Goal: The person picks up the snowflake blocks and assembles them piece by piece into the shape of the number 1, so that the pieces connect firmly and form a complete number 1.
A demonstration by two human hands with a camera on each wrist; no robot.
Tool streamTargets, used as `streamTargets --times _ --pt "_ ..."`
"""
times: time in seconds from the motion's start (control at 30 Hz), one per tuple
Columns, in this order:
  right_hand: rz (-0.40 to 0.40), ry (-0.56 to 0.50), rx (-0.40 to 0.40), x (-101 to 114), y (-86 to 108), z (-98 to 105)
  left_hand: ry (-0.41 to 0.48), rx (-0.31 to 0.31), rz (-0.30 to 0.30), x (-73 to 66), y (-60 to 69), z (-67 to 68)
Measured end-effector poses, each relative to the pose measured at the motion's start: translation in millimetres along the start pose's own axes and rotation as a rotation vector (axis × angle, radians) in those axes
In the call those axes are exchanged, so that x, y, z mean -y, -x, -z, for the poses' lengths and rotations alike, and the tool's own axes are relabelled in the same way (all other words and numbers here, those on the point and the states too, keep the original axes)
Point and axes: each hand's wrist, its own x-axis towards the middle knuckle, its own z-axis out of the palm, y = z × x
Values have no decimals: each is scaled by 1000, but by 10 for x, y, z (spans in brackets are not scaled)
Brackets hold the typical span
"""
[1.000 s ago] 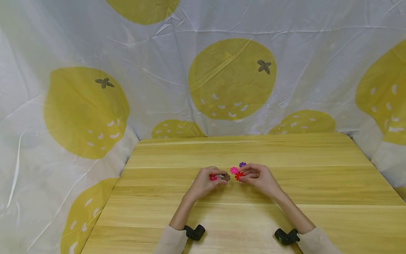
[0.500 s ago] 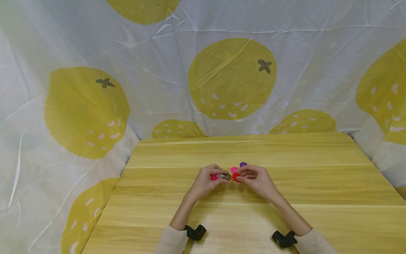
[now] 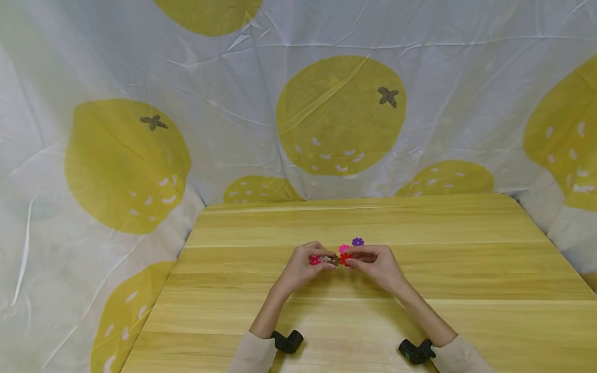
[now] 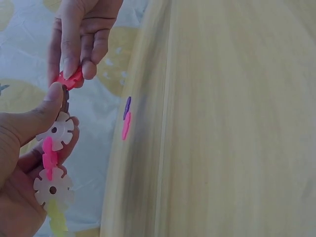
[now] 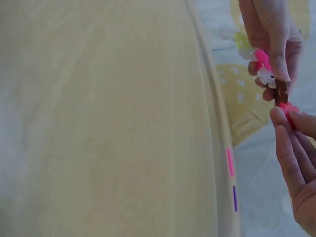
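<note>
My left hand (image 3: 297,268) pinches a brown notched disc (image 4: 64,102) at the end of a chain of snowflake-shaped building discs. Behind it come a white disc (image 4: 55,132), a pink one (image 4: 49,157), another white disc (image 4: 52,190) and a yellow-green one (image 4: 58,220), hanging along the palm. Between the thumb and fingers of my right hand (image 3: 377,263) is a red notched disc (image 4: 70,79). Its edge meets the brown disc; how deep the slots sit is hidden by fingertips. Just beyond the right hand lie a loose pink disc (image 3: 344,249) and a purple disc (image 3: 357,242).
Both hands are over a wood-grain table (image 3: 466,269). A pale curtain (image 3: 224,119) printed with lemons hangs behind its far edge. Black wrist cameras stick out inward from the left cuff (image 3: 287,342) and the right cuff (image 3: 416,352).
My right hand has moved left with the red disc, bringing it from a small gap up against the brown disc. The left hand has stayed almost still. The loose discs have not moved.
</note>
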Motion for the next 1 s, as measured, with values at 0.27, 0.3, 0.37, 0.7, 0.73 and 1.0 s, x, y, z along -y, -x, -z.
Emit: streamTargets --times 0.27,0.3,0.37,0.7,0.73,1.0 --pt "-20 -21 -36 -23 -3 -21 33 -5 2 -8 3 -13" --pt "-20 -36 -39 -28 -8 -28 39 -12 4 -8 6 -14" --pt "-18 -76 -41 -32 -15 -42 54 -29 4 -11 11 -20" --pt "15 -93 -41 2 -17 -91 76 -33 5 -9 4 -34" --pt "11 -83 -38 3 -16 -89 79 -29 13 -12 6 -25" --pt "18 26 -17 -14 2 -42 93 4 23 3 8 37"
